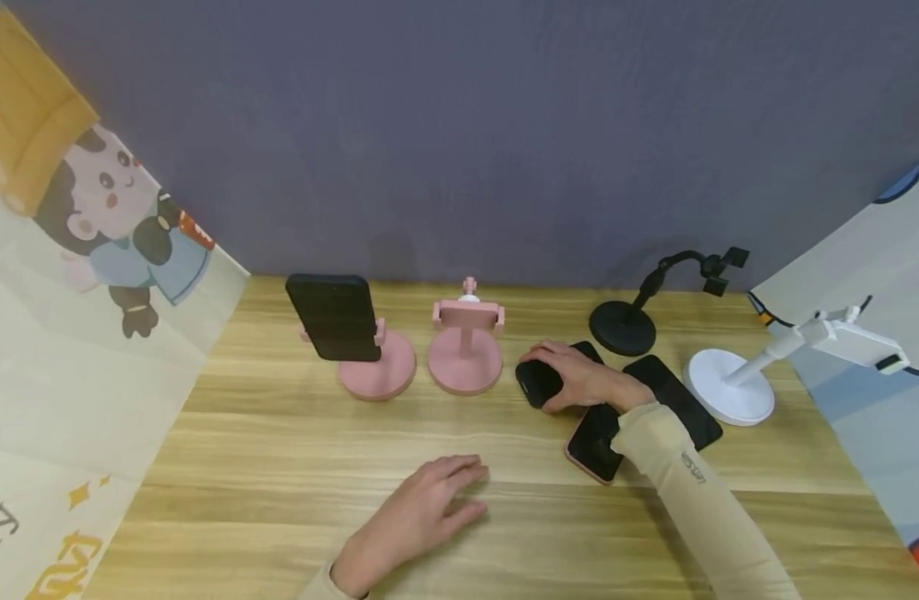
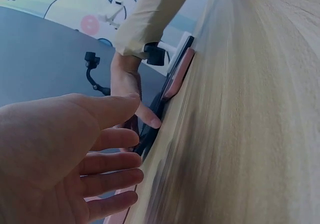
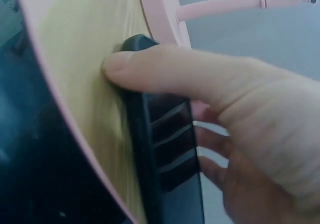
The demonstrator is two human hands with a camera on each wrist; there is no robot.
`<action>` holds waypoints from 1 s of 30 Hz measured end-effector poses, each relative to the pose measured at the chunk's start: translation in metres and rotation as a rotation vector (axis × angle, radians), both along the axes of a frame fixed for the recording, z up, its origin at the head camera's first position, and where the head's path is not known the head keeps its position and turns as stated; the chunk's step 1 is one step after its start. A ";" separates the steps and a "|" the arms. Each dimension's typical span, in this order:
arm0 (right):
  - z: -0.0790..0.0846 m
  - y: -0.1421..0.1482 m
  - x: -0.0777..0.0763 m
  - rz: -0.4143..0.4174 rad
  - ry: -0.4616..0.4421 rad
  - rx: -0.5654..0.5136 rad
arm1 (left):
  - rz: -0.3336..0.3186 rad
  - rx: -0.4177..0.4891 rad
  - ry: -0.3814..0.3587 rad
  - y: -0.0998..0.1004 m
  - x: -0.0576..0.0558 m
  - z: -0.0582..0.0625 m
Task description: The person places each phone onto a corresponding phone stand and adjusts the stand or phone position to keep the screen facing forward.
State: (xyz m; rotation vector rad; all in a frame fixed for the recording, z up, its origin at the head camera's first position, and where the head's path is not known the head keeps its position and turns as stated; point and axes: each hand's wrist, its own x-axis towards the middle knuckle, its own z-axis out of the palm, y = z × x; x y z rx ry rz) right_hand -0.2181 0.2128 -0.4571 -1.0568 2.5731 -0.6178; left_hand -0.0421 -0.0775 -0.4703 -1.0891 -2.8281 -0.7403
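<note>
My right hand (image 1: 579, 379) grips a black phone (image 1: 537, 383) by its edges, low over the table. In the right wrist view the thumb presses one long edge of the phone (image 3: 172, 149) and the fingers lie along the other. More dark surface shows just behind that hand. Beneath the right wrist are a pink-edged phone (image 1: 596, 442) and a long black phone (image 1: 680, 404). My left hand (image 1: 417, 512) hovers at the front with its fingers extended, holding nothing. Beyond the right hand's phone stands a pink phone stand (image 1: 465, 367) with its clamp free.
At left, a second pink stand (image 1: 380, 371) carries an upright black phone (image 1: 335, 317). A black bendable stand (image 1: 622, 327) is behind the phones. To the right stands a white stand (image 1: 729, 387) with a tilted white head. A grey panel (image 1: 459, 142) closes off the back.
</note>
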 end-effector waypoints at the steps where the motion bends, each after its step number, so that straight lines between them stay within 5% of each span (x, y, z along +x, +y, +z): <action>1: -0.001 0.000 0.000 -0.007 0.017 -0.012 | -0.002 0.002 0.000 0.000 0.000 0.000; 7: 0.004 -0.004 0.008 -0.051 0.112 -0.066 | -0.014 0.010 0.010 0.003 -0.004 0.002; 13: 0.017 -0.015 0.032 -0.071 0.257 -0.142 | -0.002 0.015 0.017 0.005 -0.008 0.004; 20: 0.024 -0.030 0.055 -0.097 0.227 -0.292 | 0.068 0.040 -0.010 0.008 -0.012 0.007; 30: 0.018 -0.035 0.070 -0.131 0.244 -0.491 | 0.121 0.122 -0.042 0.012 -0.017 0.009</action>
